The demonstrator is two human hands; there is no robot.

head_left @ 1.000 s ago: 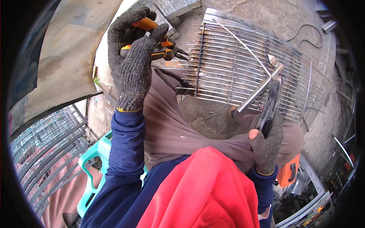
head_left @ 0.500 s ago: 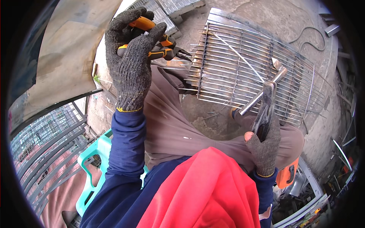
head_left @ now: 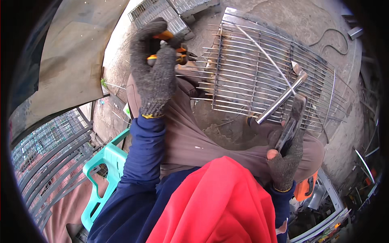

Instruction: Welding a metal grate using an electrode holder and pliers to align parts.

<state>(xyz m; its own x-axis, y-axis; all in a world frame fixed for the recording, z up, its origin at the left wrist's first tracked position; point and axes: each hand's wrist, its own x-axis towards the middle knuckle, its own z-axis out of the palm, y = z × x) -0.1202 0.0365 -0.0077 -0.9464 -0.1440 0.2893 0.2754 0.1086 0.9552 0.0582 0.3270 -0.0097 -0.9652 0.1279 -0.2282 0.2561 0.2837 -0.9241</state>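
My left hand, in a dark knit glove, is closed round the orange-and-black handles of a pair of pliers. The dark jaws of the pliers point right, towards the left edge of a metal bar grate. In my right hand, gloved with a bare thumb tip showing, is a dark welding electrode holder. A thin welding rod extends from its end, up and left over the grate. A chipping hammer with a shiny tube handle lies across the grate, beside the holder.
A flat metal plate lies under the grate on the concrete ground. A teal plastic stool stands at my left. Wire-mesh panels lean beyond it. A cable curls at the far right. An orange case and metal scraps are at the lower right.
My left hand has moved right and slightly down with the pliers, and they have turned. My right hand has shifted a little right, carrying the electrode holder and rod.
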